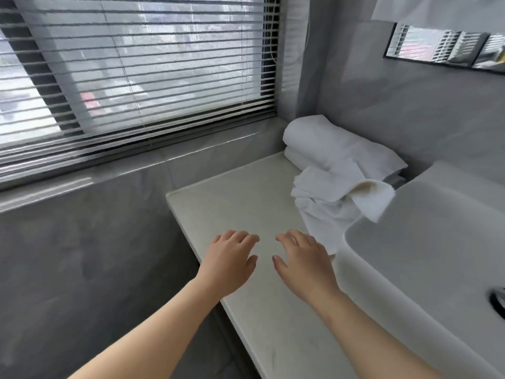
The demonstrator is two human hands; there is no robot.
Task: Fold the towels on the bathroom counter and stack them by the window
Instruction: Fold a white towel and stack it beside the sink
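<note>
At the far right corner of the counter [232, 198], close to the window [136, 77], folded towels [328, 143] lay stacked. Their long axis ran left to right along the wall, and the rounded fold pointed left. Just nearer, a loose towel [325, 209] lay crumpled against the sink [423, 242]. Left hand [229, 258] and right hand [303, 263] were over the near counter, palms down, fingers spread, holding nothing.
</note>
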